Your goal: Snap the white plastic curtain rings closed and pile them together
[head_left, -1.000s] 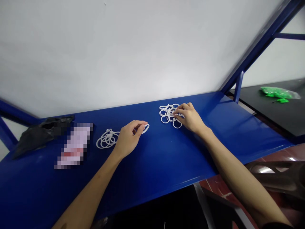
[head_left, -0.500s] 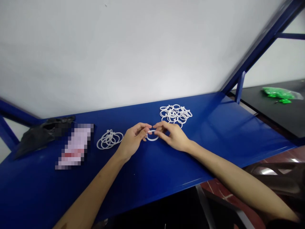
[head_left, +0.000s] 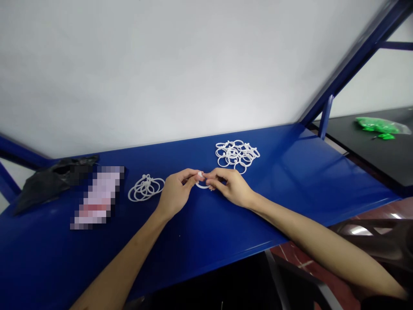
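Over the middle of the blue table (head_left: 206, 232), both hands pinch one white plastic curtain ring (head_left: 202, 186). My left hand (head_left: 177, 189) grips its left side between thumb and fingers. My right hand (head_left: 232, 186) is closed on its right side, with the fingertips of both hands almost meeting at a small white knob on top. The fingers cover part of the ring, so I cannot tell if it is fastened. A small pile of rings (head_left: 146, 189) lies left of my left hand. Beyond my right hand is a larger pile of similar rings (head_left: 237, 155).
At the left lie a black plastic bag (head_left: 48, 183) and a blurred-out pinkish item (head_left: 98, 198). A white wall rises behind the table, with blue metal posts (head_left: 325, 116) at the sides. To the right, a bag of green pieces (head_left: 377, 125) rests on a black surface.
My right hand has moved slightly left, bringing its fingertips up to those of my left hand at the ring's top. The view has shifted a little.
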The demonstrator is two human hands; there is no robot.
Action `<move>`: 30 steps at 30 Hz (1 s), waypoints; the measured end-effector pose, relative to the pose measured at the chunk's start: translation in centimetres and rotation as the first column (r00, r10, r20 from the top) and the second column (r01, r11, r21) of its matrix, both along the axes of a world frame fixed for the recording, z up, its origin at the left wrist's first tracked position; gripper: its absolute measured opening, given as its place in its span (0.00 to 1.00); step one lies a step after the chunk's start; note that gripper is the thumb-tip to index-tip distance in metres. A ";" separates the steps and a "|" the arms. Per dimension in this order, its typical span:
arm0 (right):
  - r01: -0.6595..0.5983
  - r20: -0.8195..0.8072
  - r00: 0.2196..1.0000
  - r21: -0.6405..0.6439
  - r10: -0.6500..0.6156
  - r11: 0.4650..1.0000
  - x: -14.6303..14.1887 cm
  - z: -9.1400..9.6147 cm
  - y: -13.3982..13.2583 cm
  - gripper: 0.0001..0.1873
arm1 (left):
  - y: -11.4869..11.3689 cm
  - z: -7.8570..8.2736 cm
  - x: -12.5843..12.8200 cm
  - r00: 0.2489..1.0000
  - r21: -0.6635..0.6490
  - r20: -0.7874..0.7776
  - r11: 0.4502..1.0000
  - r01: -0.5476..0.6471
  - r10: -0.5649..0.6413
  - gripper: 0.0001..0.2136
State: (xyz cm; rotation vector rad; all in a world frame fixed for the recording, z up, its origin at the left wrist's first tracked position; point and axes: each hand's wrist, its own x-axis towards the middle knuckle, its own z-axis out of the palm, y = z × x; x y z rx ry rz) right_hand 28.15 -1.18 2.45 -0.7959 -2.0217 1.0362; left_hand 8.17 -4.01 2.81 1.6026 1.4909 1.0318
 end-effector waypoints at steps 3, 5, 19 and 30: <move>-0.033 0.066 0.997 0.108 0.026 0.994 0.3 0.2 -0.2 0.09 | -0.3 0.1 0.1 0.997 0.051 -0.079 0.999 -0.008 0.011 0.10; -0.064 0.104 0.993 0.164 0.047 0.984 0.6 0.2 -0.2 0.10 | -0.4 0.2 0.2 0.993 0.077 -0.114 0.997 -0.006 0.015 0.09; -0.149 0.193 0.977 0.311 0.092 0.939 0.7 -0.2 0.4 0.12 | -0.5 0.3 0.5 0.967 0.163 -0.253 0.984 0.071 -0.028 0.09; 0.479 0.183 0.740 0.532 -0.647 0.698 6.4 1.4 6.1 0.08 | 2.0 -0.6 -4.6 0.753 0.315 -0.620 0.949 -0.018 0.220 0.14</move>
